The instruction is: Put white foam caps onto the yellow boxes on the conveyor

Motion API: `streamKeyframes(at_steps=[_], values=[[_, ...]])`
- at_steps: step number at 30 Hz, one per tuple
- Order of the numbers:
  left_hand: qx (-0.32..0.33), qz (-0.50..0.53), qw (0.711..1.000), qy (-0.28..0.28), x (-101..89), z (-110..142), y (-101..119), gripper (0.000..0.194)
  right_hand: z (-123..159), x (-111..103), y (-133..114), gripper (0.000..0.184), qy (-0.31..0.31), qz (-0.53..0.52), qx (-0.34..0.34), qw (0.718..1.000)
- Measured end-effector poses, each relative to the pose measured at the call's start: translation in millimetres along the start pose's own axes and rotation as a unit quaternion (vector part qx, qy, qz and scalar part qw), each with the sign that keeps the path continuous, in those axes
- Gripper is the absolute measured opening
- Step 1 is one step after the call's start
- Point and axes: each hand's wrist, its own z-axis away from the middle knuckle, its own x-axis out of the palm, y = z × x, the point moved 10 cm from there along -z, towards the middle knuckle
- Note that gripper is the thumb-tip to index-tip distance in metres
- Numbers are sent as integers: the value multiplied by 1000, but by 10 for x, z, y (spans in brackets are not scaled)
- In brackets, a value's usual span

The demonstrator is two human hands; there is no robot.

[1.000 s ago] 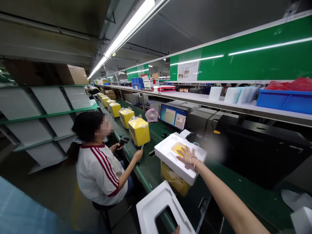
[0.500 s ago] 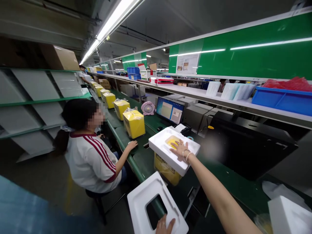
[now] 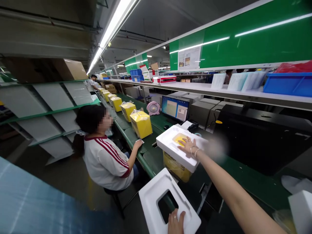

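Observation:
My right hand (image 3: 188, 146) lies with fingers spread on a white foam piece (image 3: 168, 143). That foam sits tilted on top of a plastic-wrapped yellow box (image 3: 176, 165), and a yellow patch of the box shows through its opening. Lower down, my left hand (image 3: 175, 221) grips a second white foam frame (image 3: 151, 191) by the rim of its rectangular cut-out. This frame is held tilted in front of the green bench edge.
Left of the bench, a seated co-worker (image 3: 104, 162) rests a hand on it. Several wrapped yellow boxes (image 3: 141, 124) line the green conveyor. Behind stand a pink fan (image 3: 153, 108), a monitor (image 3: 175, 109) and a black case (image 3: 263, 139). White foam (image 3: 301, 208) is at lower right.
The view has turned slightly left, so everything sits further right in the picture. Both hands keep their places on the two foam pieces.

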Motion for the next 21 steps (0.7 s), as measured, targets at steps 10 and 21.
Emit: streamKeyframes(at_steps=[10,21], values=[[70,20,997,-10,-382,168,127,85,46,-98,-15,70,-12,-27,25,999],[45,95,993,47,-1149,329,214,79,384,-454,-68,75,36,-114,-20,993]])
